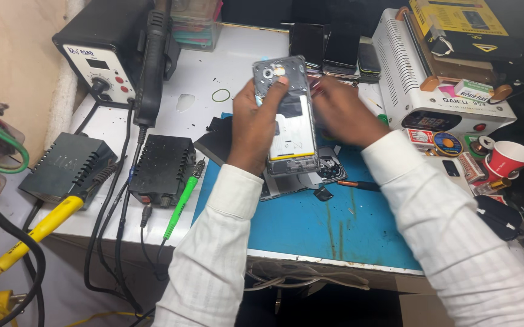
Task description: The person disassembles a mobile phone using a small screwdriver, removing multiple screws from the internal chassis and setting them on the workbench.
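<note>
The left hand (256, 130) wraps its fingers around an opened phone (289, 115) and holds it up, tilted, above the blue mat (310, 224). The thumb presses on the phone's upper part, near the round camera holes. The right hand (343, 112) reaches in from the other side. Its fingers touch the phone's right edge, but I cannot tell if they pinch it. Both arms wear white sleeves. A red cup (509, 158) sits far right.
</note>
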